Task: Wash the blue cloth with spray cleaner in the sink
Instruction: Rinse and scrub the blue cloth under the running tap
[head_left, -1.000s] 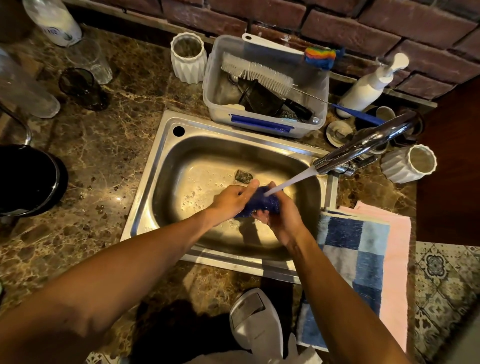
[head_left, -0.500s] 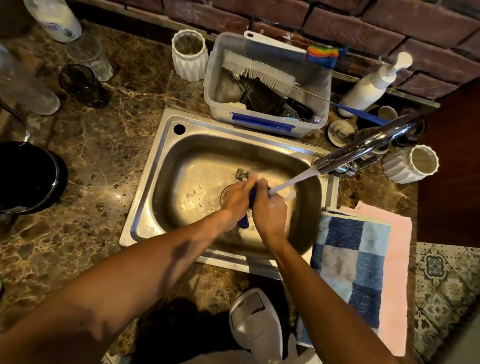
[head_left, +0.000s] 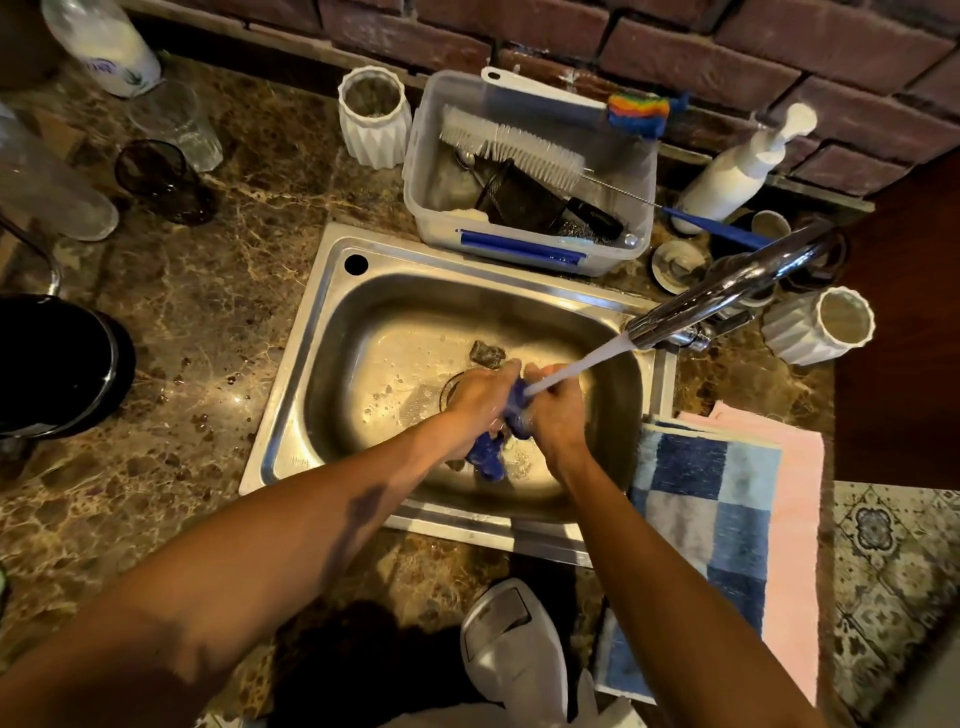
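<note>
Both grips are clenched on the wet, bunched blue cloth (head_left: 511, 415): left hand (head_left: 480, 397) and right hand (head_left: 556, 410) now pressed close again, wringing it under the tap stream over the stainless steel sink (head_left: 311, 364). A second ago it was balled; now it hangs lengthwise, its tail pointing down toward the person.

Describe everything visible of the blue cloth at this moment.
The blue cloth is dark blue, wet and bunched into a twisted wad. The left hand and right hand grip it between them above the sink basin. The tap's water stream lands on its top. A crumpled end hangs below the hands. Most of it is hidden by the fingers.
</note>
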